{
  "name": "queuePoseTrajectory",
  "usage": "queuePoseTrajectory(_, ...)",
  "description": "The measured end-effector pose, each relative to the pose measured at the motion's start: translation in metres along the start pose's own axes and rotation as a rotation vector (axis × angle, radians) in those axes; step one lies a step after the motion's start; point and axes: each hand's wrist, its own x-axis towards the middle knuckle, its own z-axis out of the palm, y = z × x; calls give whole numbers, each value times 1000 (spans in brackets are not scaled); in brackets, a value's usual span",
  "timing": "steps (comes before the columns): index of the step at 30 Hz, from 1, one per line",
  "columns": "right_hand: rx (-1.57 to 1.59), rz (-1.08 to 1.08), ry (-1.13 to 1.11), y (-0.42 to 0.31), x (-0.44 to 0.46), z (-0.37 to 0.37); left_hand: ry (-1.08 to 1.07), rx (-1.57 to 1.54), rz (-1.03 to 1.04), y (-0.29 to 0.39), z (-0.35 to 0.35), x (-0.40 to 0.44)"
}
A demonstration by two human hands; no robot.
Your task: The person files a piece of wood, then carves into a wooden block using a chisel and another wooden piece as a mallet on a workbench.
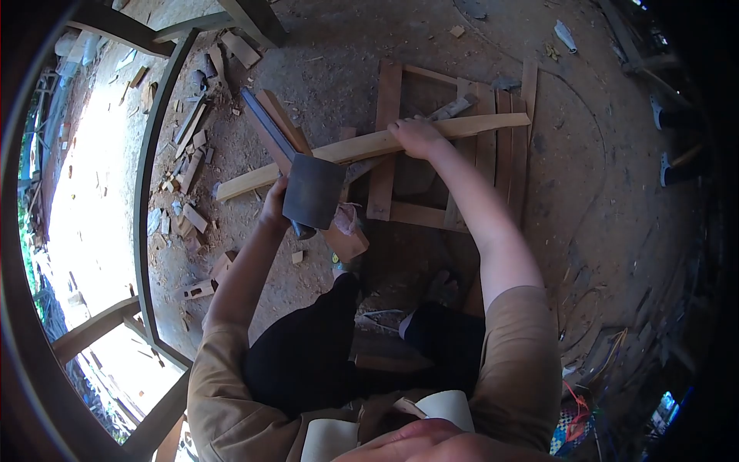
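My right hand (416, 137) is closed over the upper edge of a long pale wooden strip (350, 148), which slants across the view. My left hand (275, 205) is closed at the side of a tool with a dark grey, slightly curved rectangular plate (314, 191); its exact kind I cannot make out. A long metal-edged bar (265, 122) runs up and left from behind the plate, beside a brown wood piece (282, 119). The plate hides part of the strip and most of my left fingers. Below it lies a wooden block (344, 242) with a pinkish crumpled scrap (346, 219).
A slatted wooden frame (380, 185) lies on the dirt floor beneath the strip. Wood offcuts (192, 165) are scattered at left. A timber structure (144, 185) stands along the left side. A cable (599, 146) curves over the floor at right.
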Motion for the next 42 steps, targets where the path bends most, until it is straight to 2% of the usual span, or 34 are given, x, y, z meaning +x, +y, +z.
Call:
queuePoseTrajectory(5,-58,-14,48,-7,-4,5,-63,-49,-7,5,-4,-2)
queuePoseTrajectory(8,-60,50,38,-7,-1,4,-54,-33,20,9,2,-3)
queuePoseTrajectory(13,0,31,-66,-4,-25,-30,-81,-84,28,11,0,-5)
queuePoseTrajectory(15,-1,43,-30,3,-36,-40,-19,-31,78,9,2,-4)
queuePoseTrajectory(17,-3,53,5,13,-51,-50,-45,-75,64,8,2,-2)
queuePoseTrajectory(19,16,93,-21,26,-69,-61,-72,-115,54,7,3,0)
queuePoseTrajectory(27,104,345,104,64,-166,-78,-34,-127,34,3,20,16)
queuePoseTrajectory(29,132,382,147,80,-176,-73,11,-130,-8,4,38,22)
queuePoseTrajectory(34,191,482,232,111,-171,-88,-36,-87,-28,24,89,44)
queuePoseTrajectory(37,206,528,356,123,-170,-131,-81,-82,-39,46,138,58)
queuePoseTrajectory(42,201,576,384,121,-203,-229,-73,-103,-43,86,223,49)
